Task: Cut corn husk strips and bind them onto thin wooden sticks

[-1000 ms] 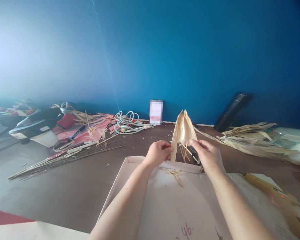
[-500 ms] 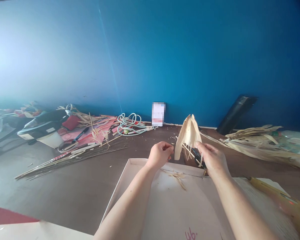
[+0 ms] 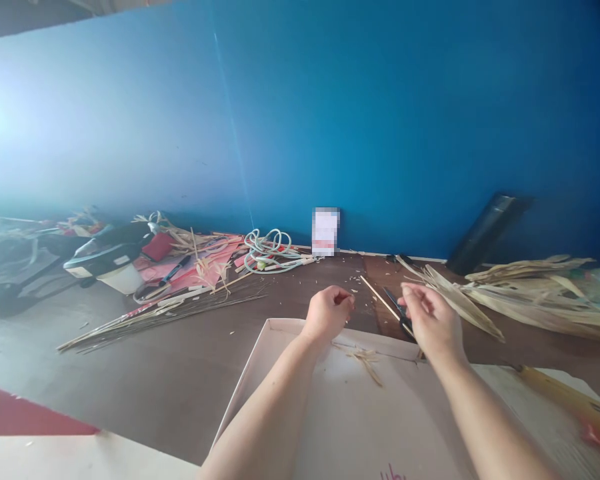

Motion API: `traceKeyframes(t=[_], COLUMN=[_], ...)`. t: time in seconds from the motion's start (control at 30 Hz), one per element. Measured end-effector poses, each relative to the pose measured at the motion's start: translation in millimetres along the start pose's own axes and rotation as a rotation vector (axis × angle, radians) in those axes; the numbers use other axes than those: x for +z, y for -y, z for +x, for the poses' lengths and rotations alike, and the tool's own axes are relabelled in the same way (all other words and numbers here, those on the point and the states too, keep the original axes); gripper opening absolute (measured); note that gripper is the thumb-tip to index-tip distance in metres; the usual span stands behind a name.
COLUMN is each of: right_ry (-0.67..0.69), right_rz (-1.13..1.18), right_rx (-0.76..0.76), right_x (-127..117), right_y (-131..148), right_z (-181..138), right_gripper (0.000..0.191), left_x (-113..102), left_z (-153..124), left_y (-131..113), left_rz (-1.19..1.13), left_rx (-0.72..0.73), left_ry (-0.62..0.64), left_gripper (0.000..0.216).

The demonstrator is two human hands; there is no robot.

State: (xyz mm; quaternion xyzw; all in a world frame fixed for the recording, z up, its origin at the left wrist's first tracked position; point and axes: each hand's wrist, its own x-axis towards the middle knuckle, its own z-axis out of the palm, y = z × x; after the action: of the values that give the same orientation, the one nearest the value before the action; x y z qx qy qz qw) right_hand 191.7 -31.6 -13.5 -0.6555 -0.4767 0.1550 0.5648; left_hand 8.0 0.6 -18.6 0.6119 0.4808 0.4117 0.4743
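Note:
My left hand hovers over the far edge of the white box lid, its fingertips pinched together; whatever they hold, if anything, is hidden. To its right, my right hand has its thumb and fingers apart, with nothing visible between them. Dark scissors lie just beside the right fingers, partly covered by them. Close by, a thin pale stick rests on the table. Just beyond the right hand is a pale, dry husk leaf. Several shredded fibres lie on the lid.
More dry husks and a black tube are at right. A yellow glue gun lies nearer. Coiled pale cord, pink paper and thin sticks spread leftward. A blurred-out upright card leans on the blue wall.
The folded husk piece has left my right hand, and those fingers have come apart. A husk leaf now shows beyond that hand. My left hand stays pinched. The view has swung slightly left.

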Motion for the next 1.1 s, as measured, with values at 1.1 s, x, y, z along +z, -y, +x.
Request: traceKeyframes(t=[1.1], right_ry=[0.146], right_rz=[-0.36], right_rx=[-0.635], right_x=[25.9], right_y=[-1.6], right_z=[-30.5], right_gripper=[0.017], left_x=[-51.3], left_z=[29.8], left_y=[-25.8], left_rz=[-0.068], left_rx=[-0.01], left_ry=[-0.471], left_gripper=[0.018])
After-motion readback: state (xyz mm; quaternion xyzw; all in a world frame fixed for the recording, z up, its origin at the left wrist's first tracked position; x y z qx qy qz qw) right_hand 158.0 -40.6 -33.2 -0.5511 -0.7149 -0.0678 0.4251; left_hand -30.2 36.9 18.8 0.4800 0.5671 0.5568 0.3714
